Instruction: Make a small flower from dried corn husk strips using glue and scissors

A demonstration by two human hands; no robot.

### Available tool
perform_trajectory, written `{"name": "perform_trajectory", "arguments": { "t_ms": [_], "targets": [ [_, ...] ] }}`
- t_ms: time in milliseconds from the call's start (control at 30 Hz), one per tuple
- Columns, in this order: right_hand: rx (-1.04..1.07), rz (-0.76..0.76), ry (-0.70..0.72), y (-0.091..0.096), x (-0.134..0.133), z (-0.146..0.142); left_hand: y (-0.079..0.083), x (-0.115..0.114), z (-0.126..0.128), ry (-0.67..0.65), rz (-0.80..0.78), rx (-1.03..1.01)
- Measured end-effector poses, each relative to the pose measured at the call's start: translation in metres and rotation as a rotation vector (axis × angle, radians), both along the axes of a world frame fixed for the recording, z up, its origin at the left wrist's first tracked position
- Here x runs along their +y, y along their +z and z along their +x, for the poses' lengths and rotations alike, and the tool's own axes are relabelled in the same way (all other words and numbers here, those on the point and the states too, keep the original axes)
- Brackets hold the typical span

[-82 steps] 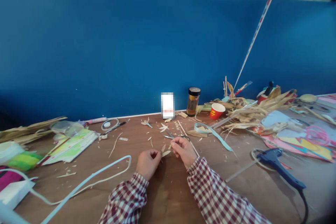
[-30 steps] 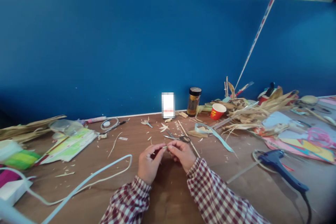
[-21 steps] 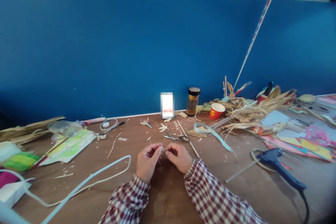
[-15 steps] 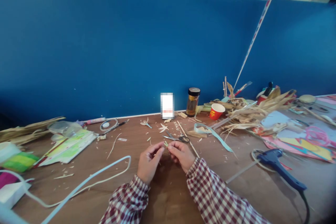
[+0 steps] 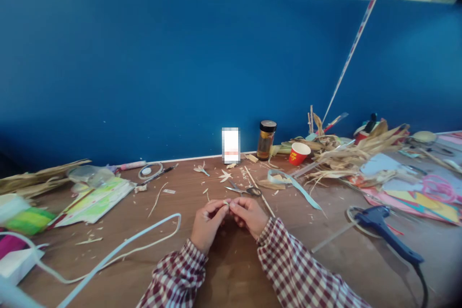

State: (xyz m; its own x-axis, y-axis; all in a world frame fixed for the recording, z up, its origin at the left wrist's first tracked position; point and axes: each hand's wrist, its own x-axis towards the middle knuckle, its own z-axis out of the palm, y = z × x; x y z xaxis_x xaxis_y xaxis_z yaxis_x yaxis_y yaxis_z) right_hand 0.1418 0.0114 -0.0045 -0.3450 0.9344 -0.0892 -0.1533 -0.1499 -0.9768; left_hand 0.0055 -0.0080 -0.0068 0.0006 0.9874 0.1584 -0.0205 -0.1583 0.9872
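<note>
Brown wood-grain table [image 5: 325, 274] carries a glossy green booklet [image 5: 96, 199] at left, then a limp pale-blue strip [image 5: 119, 249]. At centre the left hand [image 5: 207, 224] and right hand [image 5: 250, 215] meet, the fingertips of both pinched on a tiny, pale, dry husk scrap [image 5: 226, 203] just above the tabletop. Steel scissors [image 5: 243, 190] lie just beyond. Farther right are stringy dry husks [image 5: 355, 153] and a blue plastic glue gun [image 5: 386, 232].

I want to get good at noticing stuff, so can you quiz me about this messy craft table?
1. Pick one: what do the left hand and the right hand pinch between them? A) a husk scrap B) a spoon C) a coin
2. True or false: the scissors lie on the table just beyond both hands.
3. Fill in: the paper cup is ____ on the outside.
Key: 1 A; 2 true; 3 red.
</note>
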Motion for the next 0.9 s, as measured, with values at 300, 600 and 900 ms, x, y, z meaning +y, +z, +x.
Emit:
{"name": "perform_trajectory", "arguments": {
  "t_ms": [300, 600, 900],
  "targets": [
    [-0.703, 0.553, -0.281, 0.013, 0.001, 0.017, 0.0, 0.001, 0.003, 0.154, -0.289, -0.27],
    [-1.36, 0.647, -0.308, 0.012, 0.006, 0.03, 0.006, 0.003, 0.001, 0.129, -0.367, -0.343],
    [-1.439, 0.601, -0.326, 0.018, 0.006, 0.027, 0.006, 0.005, -0.004, 0.173, -0.398, -0.365]
  ]
}}
